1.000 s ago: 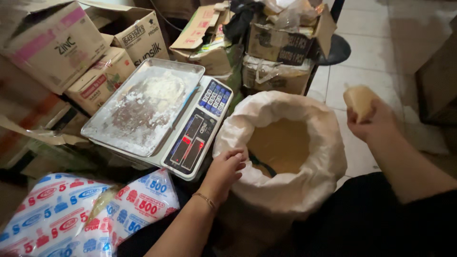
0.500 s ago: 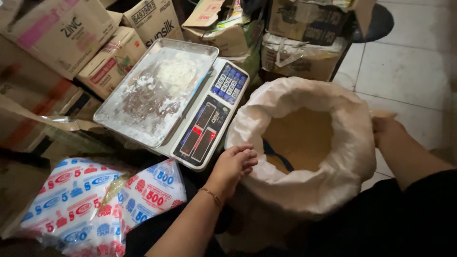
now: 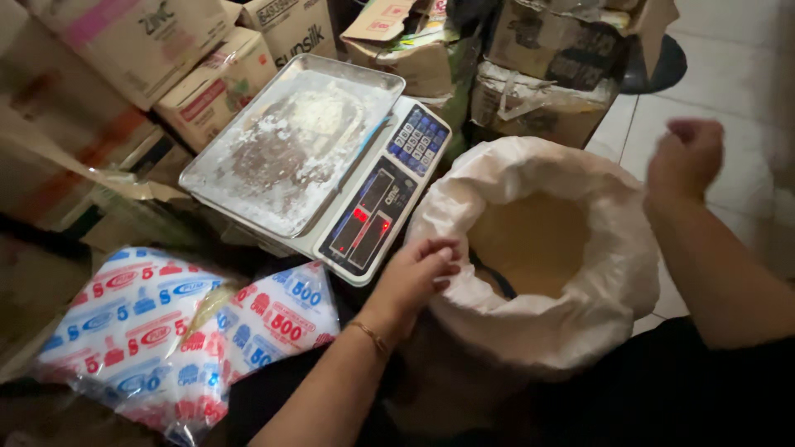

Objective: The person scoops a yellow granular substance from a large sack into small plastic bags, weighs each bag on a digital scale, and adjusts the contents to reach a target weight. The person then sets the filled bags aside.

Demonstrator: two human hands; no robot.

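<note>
A large white sack (image 3: 538, 248) is seen standing open on the floor, just right of the middle of the view, its mouth rolled down into a thick, wrinkled collar. It is filled partway with a fine, pale tan powder (image 3: 530, 240), and a dark strip is visible against the inner wall at the near left. The rolled rim is touched at its left side by the left hand (image 3: 414, 273), whose fingers are curled narrowly over the cloth. The right hand (image 3: 686, 157) is raised beyond the sack's right edge; it is blurred and loosely closed, and whether anything is held cannot be told.

Just left of the sack, a digital scale (image 3: 331, 165) is set with a flour-dusted steel tray (image 3: 290, 141), a blue keypad and red lit digits. Near the lower left corner, printed plastic bags (image 3: 166, 331) in red, white and blue are piled. Cardboard boxes (image 3: 149, 50) are stacked behind, and pale floor tiles (image 3: 729, 74) are shown at the upper right.
</note>
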